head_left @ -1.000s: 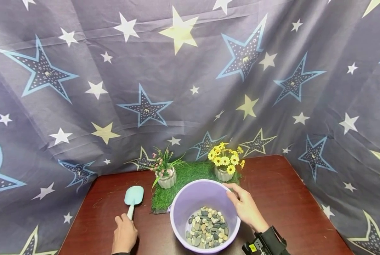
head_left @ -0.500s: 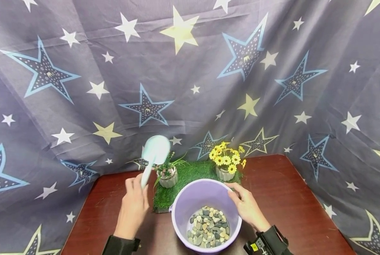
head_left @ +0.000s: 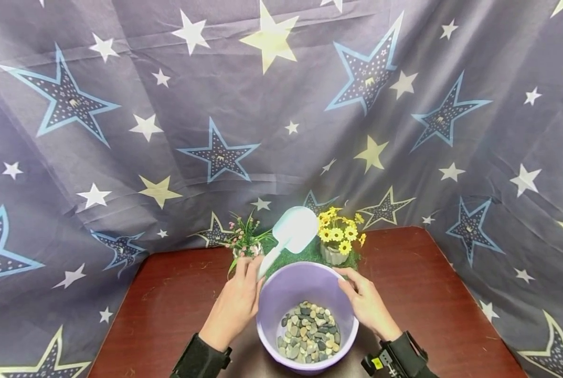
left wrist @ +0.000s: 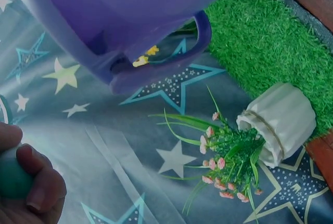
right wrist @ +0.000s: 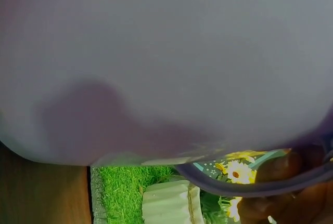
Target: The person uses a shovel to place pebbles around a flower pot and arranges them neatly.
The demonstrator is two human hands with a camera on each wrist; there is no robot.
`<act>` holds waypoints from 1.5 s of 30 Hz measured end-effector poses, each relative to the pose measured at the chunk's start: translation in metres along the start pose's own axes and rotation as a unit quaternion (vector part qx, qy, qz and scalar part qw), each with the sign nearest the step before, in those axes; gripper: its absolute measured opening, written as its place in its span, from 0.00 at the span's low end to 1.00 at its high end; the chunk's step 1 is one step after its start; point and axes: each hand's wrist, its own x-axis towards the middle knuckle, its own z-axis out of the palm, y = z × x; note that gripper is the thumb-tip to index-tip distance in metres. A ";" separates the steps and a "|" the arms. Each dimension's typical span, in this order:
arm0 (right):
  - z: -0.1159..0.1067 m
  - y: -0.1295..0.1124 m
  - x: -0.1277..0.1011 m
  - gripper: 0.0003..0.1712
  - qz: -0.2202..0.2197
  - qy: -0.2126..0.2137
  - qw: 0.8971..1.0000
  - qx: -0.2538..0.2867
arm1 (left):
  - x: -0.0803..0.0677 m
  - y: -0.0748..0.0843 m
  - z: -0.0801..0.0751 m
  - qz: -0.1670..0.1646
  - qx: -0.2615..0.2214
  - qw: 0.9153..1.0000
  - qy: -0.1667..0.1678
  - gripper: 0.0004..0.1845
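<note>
i'm gripping scoop (head_left: 292, 232) in left hand (head_left: 234, 304), right hand (head_left: 366, 304) clutching bucket (head_left: 269, 302) rim; should dip blade low into pebbles (head_left: 308, 333).

No readable text, label, brand, number or sign shows on anything in these views.

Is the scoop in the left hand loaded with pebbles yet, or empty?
Empty. In the head view the scoop is raised above the purple bucket's far rim with no stones in its blade; the pebbles all lie in the bucket's bottom.
</note>
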 end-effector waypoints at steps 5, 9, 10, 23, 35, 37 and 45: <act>0.000 0.000 -0.001 0.18 -0.010 -0.002 1.000 -0.013 | -0.001 0.002 0.000 0.000 0.010 1.000 -0.005 0.28; -0.004 -0.004 0.001 0.19 -0.030 0.009 0.994 -0.100 | 0.000 0.004 -0.001 -0.001 0.012 1.000 -0.009 0.28; -0.006 -0.005 0.002 0.20 -0.041 0.015 0.990 -0.135 | 0.000 0.004 -0.001 -0.001 0.011 1.000 -0.009 0.28; -0.022 -0.085 0.035 0.17 -0.130 0.014 0.989 -0.065 | 0.003 0.013 0.002 -0.004 -0.011 1.000 -0.028 0.28; -0.010 -0.107 0.052 0.20 -0.139 0.076 0.987 -0.010 | 0.006 0.014 0.000 -0.011 -0.053 0.996 -0.068 0.34; -0.018 -0.112 0.057 0.20 -0.152 0.083 0.984 -0.044 | 0.003 0.013 -0.002 -0.030 -0.064 0.994 -0.084 0.37; -0.056 -0.143 0.079 0.16 -0.275 0.159 0.906 -0.280 | -0.003 0.002 -0.008 -0.054 -0.059 0.993 -0.081 0.31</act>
